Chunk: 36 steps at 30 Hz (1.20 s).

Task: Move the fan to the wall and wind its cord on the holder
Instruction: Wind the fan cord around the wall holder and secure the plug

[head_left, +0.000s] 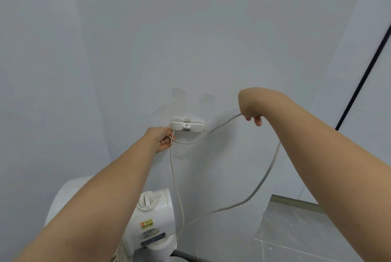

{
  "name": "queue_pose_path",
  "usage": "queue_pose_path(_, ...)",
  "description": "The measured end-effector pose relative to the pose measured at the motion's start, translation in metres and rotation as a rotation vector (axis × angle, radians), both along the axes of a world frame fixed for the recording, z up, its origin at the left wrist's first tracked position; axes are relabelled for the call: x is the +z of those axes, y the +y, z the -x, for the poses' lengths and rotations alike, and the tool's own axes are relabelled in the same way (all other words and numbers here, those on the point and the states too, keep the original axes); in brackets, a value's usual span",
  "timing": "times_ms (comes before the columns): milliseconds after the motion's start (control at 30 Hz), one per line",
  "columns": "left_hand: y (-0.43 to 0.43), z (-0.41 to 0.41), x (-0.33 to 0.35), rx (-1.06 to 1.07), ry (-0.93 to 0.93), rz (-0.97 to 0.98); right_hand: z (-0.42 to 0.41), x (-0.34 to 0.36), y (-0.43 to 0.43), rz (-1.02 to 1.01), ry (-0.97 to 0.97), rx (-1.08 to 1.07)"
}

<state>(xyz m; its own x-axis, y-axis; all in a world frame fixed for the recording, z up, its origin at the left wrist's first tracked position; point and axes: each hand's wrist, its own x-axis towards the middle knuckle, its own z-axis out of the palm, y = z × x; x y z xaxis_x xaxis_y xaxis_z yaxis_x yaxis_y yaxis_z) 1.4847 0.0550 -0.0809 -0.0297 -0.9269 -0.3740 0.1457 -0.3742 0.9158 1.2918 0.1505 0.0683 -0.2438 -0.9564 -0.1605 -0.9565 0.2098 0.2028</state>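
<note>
A white cord holder (187, 125) is fixed to the pale wall at centre. My left hand (163, 138) pinches the white cord (213, 131) just under the holder's left end. From there the cord sags across to my right hand (250, 113), which grips it to the right of the holder and slightly higher. Beyond my right hand a long loop hangs down and curves back toward the white fan (151, 221), which stands against the wall at the bottom, its round dial facing me. Another strand drops from my left hand to the fan.
A thin black line (364, 79) runs diagonally down the wall at the right. Grey tiled floor (296, 234) shows at the bottom right, with a baseboard along the wall. A dark curved part (190, 256) lies at the fan's foot.
</note>
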Motion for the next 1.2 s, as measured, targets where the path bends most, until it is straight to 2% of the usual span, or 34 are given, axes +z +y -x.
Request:
queue_pose_path(67, 0.002, 0.002, 0.001, 0.004, -0.052, 0.034, -0.002, -0.007, 0.0, 0.19, 0.015, -0.005)
queue_pose_path(133, 0.001, 0.005, 0.001, 0.011, -0.294, 0.17, -0.004, -0.011, -0.003, 0.351, -0.043, -0.004)
queue_pose_path(200, 0.005, 0.006, 0.005, 0.139, -0.66, 0.431, -0.005, -0.014, -0.009, 0.442, -0.136, -0.013)
queue_pose_path(267, 0.011, 0.007, 0.014, 0.166, -0.798, 0.737, -0.006, -0.016, -0.015, 0.502, -0.213, -0.022)
queue_pose_path(333, 0.018, 0.013, 0.024, -0.029, -0.741, 0.881, -0.007, -0.015, -0.018, 0.566, -0.294, -0.004)
queue_pose_path(400, 0.025, 0.021, 0.029, -0.273, -0.651, 0.841, -0.009, -0.011, -0.018, 0.633, -0.382, 0.035)
queue_pose_path(500, 0.033, 0.032, 0.031, -0.428, -0.542, 0.712, -0.014, -0.004, -0.013, 0.669, -0.516, 0.107)
queue_pose_path(667, 0.043, 0.037, 0.041, -0.459, -0.329, 0.588, -0.024, 0.006, 0.002, 0.593, -0.765, 0.189)
queue_pose_path(800, 0.047, 0.034, 0.041, -0.394, -0.337, 0.571, -0.023, 0.007, 0.006, 0.577, -0.884, 0.16)
queue_pose_path(867, 0.047, 0.031, 0.042, -0.281, -0.217, 0.548, -0.022, 0.005, 0.008, 0.55, -0.892, 0.151)
queue_pose_path(933, 0.047, 0.029, 0.045, -0.276, -0.089, 0.531, -0.023, 0.001, 0.008, 0.518, -0.884, 0.15)
queue_pose_path(1067, 0.051, 0.035, 0.049, -0.399, -0.126, 0.57, -0.025, -0.002, 0.009, 0.472, -0.853, 0.184)
queue_pose_path(1133, 0.052, 0.036, 0.049, -0.347, -0.147, 0.574, -0.023, -0.002, 0.009, 0.415, -0.818, 0.193)
queue_pose_path(1200, 0.046, 0.036, 0.047, -0.226, -0.153, 0.593, -0.018, -0.005, 0.008, 0.331, -0.671, 0.193)
